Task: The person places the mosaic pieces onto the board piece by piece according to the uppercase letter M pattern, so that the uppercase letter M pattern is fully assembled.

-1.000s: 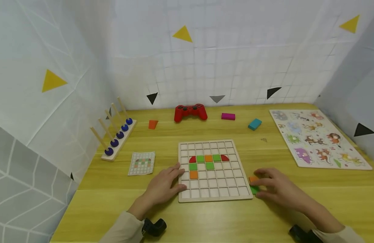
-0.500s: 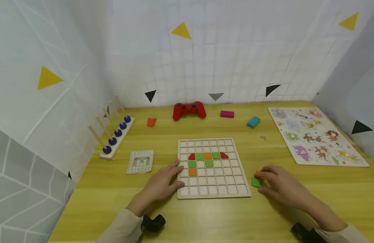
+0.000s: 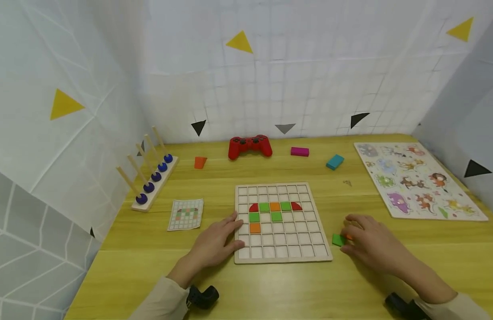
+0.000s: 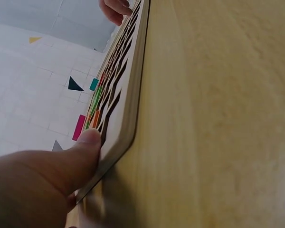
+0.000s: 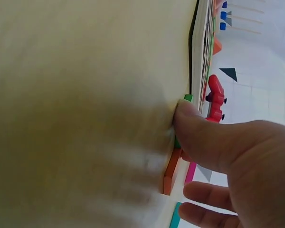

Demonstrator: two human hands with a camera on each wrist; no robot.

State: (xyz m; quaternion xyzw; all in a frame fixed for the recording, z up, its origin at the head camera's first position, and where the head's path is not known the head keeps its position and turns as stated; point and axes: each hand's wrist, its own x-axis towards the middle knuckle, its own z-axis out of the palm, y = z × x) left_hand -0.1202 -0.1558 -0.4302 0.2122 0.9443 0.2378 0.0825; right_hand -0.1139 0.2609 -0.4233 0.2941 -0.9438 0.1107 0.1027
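While the left hand (image 3: 214, 242) rests with relaxed fingers on the left edge of the grid board (image 3: 281, 222), the right hand (image 3: 370, 243) pinches an orange tile (image 5: 172, 172) beside a green tile (image 3: 338, 240), both on the table (image 3: 286, 289) just right of the board.

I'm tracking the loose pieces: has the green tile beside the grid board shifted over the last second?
Yes. The green tile sat level with the grid board's near right corner; now it lies slightly farther up along the right edge, by the right hand.
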